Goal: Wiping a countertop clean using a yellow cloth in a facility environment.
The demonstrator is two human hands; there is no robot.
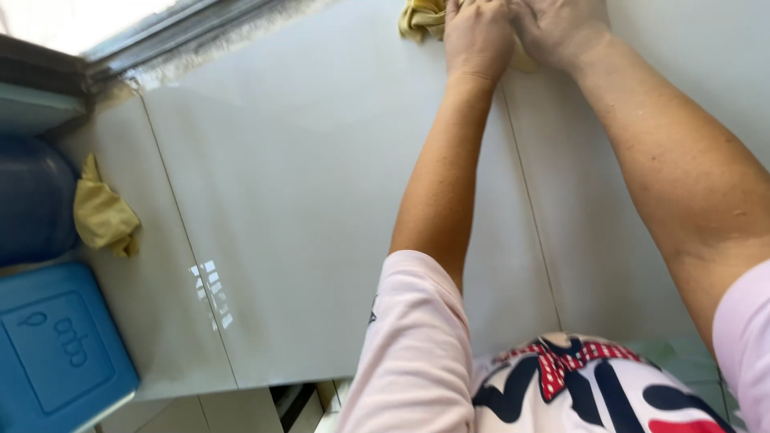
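Both my arms reach far forward over a glossy pale tiled surface [305, 200]. My left hand [477, 36] and my right hand [557, 28] lie side by side at the top edge of the view, pressed down on a crumpled yellow cloth [421, 20]. The cloth sticks out to the left of my left hand, and a bit of it shows under my right wrist. My fingertips are cut off by the frame. I wear a pink short-sleeved top.
A second yellow cloth [103, 215] lies bunched at the left edge of the tiles. Beside it sit a dark blue rounded container [32, 200] and a bright blue box lid [60, 345]. A window ledge [160, 40] runs along the upper left.
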